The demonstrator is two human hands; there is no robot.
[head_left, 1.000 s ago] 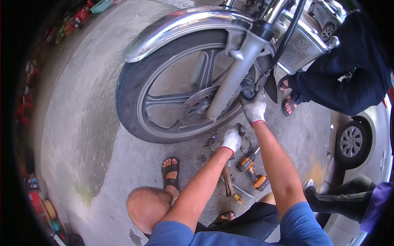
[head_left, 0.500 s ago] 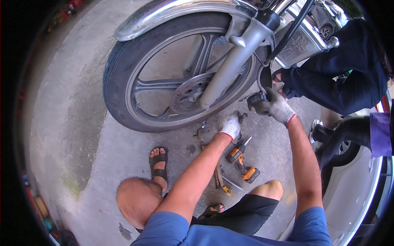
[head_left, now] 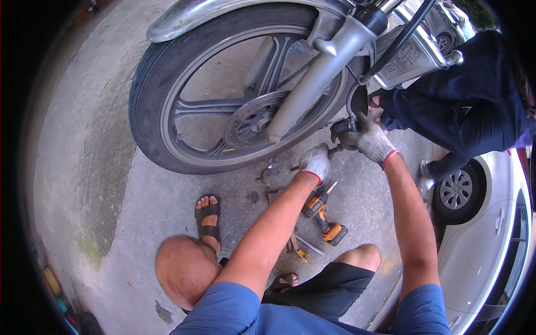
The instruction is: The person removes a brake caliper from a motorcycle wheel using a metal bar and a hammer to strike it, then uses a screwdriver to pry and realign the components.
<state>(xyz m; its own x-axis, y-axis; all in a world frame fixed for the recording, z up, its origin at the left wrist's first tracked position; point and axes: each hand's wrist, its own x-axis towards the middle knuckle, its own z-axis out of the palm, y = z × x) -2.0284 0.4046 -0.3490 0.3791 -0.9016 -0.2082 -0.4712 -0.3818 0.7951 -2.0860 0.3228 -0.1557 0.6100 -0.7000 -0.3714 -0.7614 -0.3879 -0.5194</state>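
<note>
Knit-gloved right hand (head_left: pixel 369 140) clenched on black brake part (head_left: pixel 341 128); left hand (head_left: pixel 316 162) gripping thin metal tool (head_left: pixel 335 149) below ribbed tyre (head_left: pixel 146 89).

Grey knit gloves with red cuffs cover the left hand (head_left: pixel 316 162) and right hand (head_left: pixel 369 140), beside a black tyre (head_left: pixel 146 89) on a silver-grey spoked wheel (head_left: pixel 223 111), a yellow-and-black drill (head_left: pixel 324 218), blue sleeves (head_left: pixel 234 310), and mottled grey concrete floor (head_left: pixel 95 167).
</note>
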